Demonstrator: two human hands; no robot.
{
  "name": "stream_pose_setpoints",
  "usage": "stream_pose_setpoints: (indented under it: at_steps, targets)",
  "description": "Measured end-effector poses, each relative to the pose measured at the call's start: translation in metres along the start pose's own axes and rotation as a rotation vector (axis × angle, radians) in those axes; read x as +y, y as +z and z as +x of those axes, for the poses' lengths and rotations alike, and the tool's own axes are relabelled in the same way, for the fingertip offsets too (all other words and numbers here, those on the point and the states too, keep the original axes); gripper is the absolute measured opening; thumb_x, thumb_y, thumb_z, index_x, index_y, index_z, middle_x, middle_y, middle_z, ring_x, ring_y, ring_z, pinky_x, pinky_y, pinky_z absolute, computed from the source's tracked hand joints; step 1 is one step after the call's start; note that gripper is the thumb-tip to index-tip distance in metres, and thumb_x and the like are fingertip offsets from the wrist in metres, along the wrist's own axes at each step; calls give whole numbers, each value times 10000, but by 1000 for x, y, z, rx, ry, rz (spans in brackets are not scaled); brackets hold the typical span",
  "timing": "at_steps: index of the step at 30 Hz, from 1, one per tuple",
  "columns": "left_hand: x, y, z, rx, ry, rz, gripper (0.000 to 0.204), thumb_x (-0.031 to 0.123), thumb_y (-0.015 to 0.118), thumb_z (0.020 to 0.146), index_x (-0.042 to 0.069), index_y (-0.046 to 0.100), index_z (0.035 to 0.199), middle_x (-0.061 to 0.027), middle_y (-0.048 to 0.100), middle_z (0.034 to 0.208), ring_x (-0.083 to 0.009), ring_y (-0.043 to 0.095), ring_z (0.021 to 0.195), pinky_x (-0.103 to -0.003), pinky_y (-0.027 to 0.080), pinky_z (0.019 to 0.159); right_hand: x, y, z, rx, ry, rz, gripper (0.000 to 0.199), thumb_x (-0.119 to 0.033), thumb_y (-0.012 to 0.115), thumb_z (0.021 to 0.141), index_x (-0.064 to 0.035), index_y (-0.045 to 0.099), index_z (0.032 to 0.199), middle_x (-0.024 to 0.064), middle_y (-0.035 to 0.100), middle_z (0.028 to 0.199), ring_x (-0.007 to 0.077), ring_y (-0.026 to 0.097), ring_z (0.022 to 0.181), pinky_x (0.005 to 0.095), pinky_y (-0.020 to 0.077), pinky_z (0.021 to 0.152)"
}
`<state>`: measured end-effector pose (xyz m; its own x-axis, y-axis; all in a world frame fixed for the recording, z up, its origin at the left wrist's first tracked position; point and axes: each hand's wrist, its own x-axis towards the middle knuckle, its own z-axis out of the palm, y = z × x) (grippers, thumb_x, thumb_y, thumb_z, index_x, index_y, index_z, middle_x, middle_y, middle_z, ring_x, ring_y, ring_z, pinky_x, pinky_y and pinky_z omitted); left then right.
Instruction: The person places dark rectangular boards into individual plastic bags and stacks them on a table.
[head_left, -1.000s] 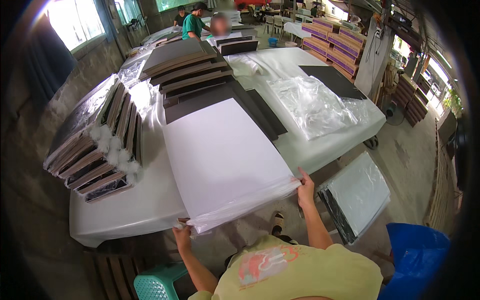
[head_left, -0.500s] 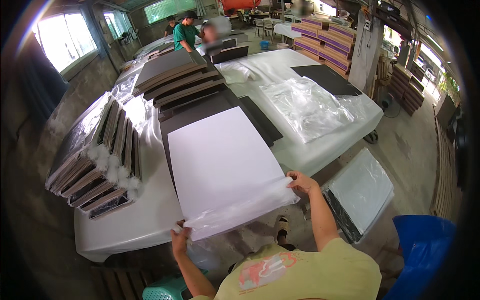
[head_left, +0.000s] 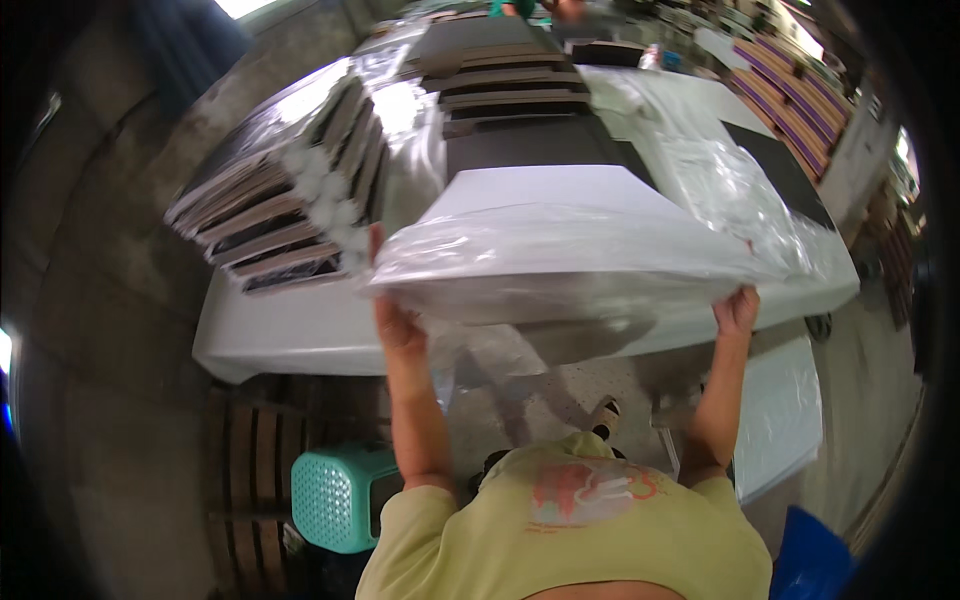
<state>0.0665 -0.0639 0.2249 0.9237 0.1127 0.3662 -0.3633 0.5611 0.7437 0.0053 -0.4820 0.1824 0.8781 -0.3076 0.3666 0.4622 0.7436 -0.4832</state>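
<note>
- Yellow cotton shirt (head_left: 590, 530) with a faded orange print fills the bottom of the head view, both bare forearms rising from it
- Turquoise perforated plastic basket (head_left: 335, 497) sits on the concrete floor at the person's left, beside dark wooden slats
- White plastic-wrapped flat panel (head_left: 775, 420) leans low at the person's right, below the table edge
- Left hand (head_left: 398, 325) is closed on the near left corner of the large white flat board sleeved in clear plastic film (head_left: 560, 250), thumb side up against the crinkled wrap
- Right hand (head_left: 737, 310) grips the near right corner of the same board, fingers curled under its edge
- Board is held raised and tilted at the near edge of the long table covered in white sheeting (head_left: 290, 325), its far end over the table top, near end lifted clear
- Row of dark flat panels in clear bags with white foam corners (head_left: 280, 215) stands on edge at the table's left
- Loose clear plastic bags (head_left: 740, 190) lie at the table's right
- Stack of dark brown boards (head_left: 510, 85) lies farther back; purple-edged stacks (head_left: 790, 85) line the far right
</note>
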Motion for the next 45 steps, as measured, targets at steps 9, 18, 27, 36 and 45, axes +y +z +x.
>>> stream_pose_setpoints:
  at_steps: [9, 18, 27, 36, 45]
  targets:
    - [18, 35, 24, -71, 323, -168, 714, 78, 651, 717, 110, 256, 1311, -64, 450, 1152, -167, 484, 996, -254, 444, 817, -17, 41, 32, -4, -97, 75, 318, -98, 527, 813, -11, 472, 1114, 114, 510, 1126, 219, 498, 1028, 356, 400, 916]
    - [43, 39, 62, -203, 390, -670, 514, 172, 520, 763, 144, 353, 1249, -88, 495, 1104, -226, 506, 970, -377, 417, 865, -26, 91, 51, 70, -157, 50, 280, -129, 532, 829, 7, 501, 1072, 123, 544, 1060, 196, 501, 1014, 339, 388, 924]
    - [11, 14, 100, 147, 90, -43, 289, 126, 563, 745, 54, 487, 1015, -64, 534, 935, -172, 544, 763, -297, 450, 634, -15, 101, 67, 2, -143, -90, 267, -147, 558, 816, -18, 510, 1045, 81, 558, 1017, 161, 518, 915, 301, 436, 798]
    - [81, 77, 122, 214, 294, 555, 344, 248, 644, 747, -40, 533, 898, -61, 536, 754, -130, 504, 630, -256, 420, 517, -55, 172, 123, -174, -341, -251, 234, -81, 539, 812, -22, 495, 1034, 58, 548, 988, 160, 517, 911, 305, 407, 848]
    - [105, 73, 185, 139, 207, 516, 236, 262, 629, 757, 102, 537, 903, 28, 522, 714, -41, 432, 504, -176, 299, 418, -41, 189, 184, -196, -175, -294, 205, -107, 569, 801, -20, 521, 980, 54, 571, 930, 141, 552, 873, 278, 482, 779]
